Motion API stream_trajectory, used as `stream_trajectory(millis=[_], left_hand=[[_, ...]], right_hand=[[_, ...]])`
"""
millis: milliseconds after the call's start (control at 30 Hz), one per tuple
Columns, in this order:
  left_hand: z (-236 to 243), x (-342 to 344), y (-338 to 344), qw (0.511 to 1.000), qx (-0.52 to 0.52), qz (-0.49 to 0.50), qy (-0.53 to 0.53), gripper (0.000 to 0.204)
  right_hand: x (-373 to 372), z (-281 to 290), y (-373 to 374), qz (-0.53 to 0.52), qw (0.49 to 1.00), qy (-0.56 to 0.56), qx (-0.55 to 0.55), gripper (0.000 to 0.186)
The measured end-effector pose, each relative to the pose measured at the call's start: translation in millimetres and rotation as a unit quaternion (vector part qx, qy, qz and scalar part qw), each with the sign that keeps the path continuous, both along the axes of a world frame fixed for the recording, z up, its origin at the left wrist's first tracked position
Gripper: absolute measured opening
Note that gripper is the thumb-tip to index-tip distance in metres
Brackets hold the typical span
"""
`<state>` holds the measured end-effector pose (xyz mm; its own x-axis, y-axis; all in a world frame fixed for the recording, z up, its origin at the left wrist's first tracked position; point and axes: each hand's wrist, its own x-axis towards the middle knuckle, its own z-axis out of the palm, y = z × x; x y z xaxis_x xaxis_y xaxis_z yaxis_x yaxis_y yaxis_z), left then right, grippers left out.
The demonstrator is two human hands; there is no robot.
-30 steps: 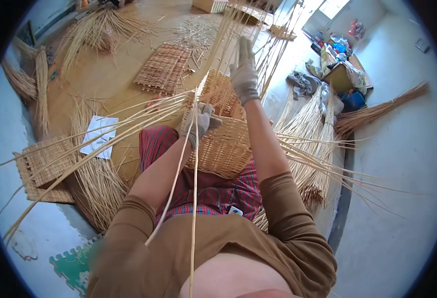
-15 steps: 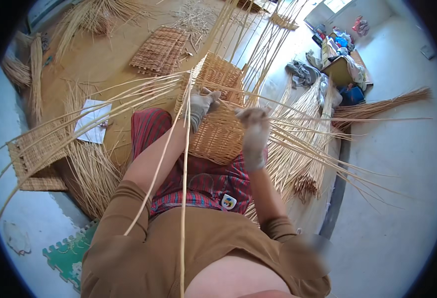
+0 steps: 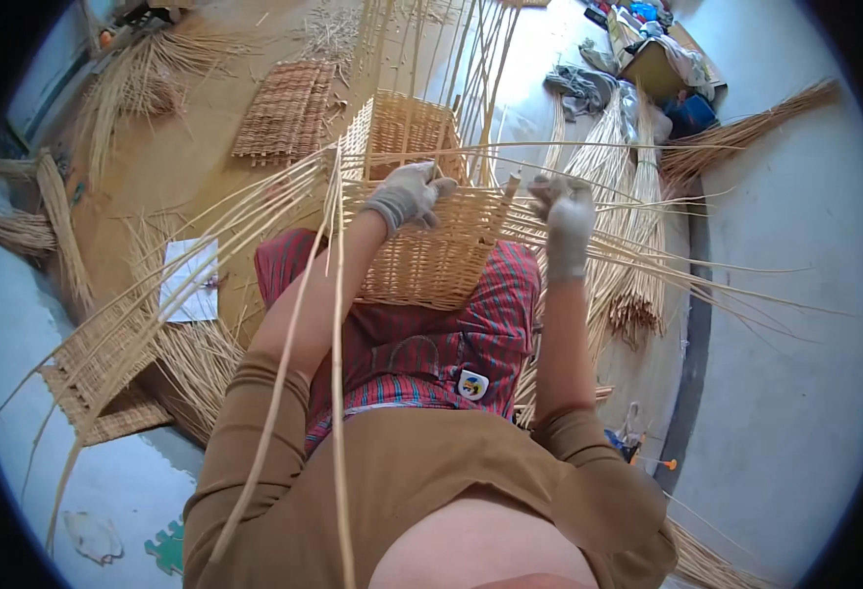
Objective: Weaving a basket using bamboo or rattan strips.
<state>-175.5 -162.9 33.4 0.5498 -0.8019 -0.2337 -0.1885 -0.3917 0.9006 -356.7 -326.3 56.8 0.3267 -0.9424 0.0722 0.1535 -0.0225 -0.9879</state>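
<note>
A half-woven wicker basket rests on my lap over red plaid cloth, with long loose willow rods fanning out to the left and right from its rim. My left hand, in a grey glove, grips the basket's near rim among the rods. My right hand, also gloved, is closed on a rod at the basket's right corner. Tall upright stakes rise from the basket's far side.
A flat woven panel lies on the floor beyond the basket. Bundles of willow lie to the right, more bundles and a woven piece to the left. A white paper sheet lies at left. Boxes and cloth sit at the far right.
My right hand came down from high up on the stakes to the basket's right corner. The basket and my left hand shifted little.
</note>
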Motion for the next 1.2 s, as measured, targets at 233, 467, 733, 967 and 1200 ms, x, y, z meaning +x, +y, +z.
stream_trajectory(millis=[233, 467, 733, 967, 1200], left_hand=[[-3, 0, -4, 0.996, 0.009, 0.077, 0.053, 0.046], [11, -5, -15, 0.995, 0.021, 0.046, 0.090, 0.038], [-7, -21, -49, 0.970, -0.117, 0.194, 0.092, 0.043], [-5, -35, 2, 0.964, -0.198, 0.133, 0.119, 0.024], [15, 6, -6, 0.727, -0.245, -0.104, -0.633, 0.052]], right_hand=[[133, 94, 3, 0.119, 0.871, 0.140, -0.457, 0.056], [-29, 12, 8, 0.046, 0.997, 0.056, -0.018, 0.028], [-34, 18, 22, 0.046, 0.999, -0.006, 0.016, 0.024], [-57, 28, 35, 0.065, 0.982, 0.171, -0.057, 0.044], [38, -3, 46, 0.117, 0.908, 0.275, -0.294, 0.023]])
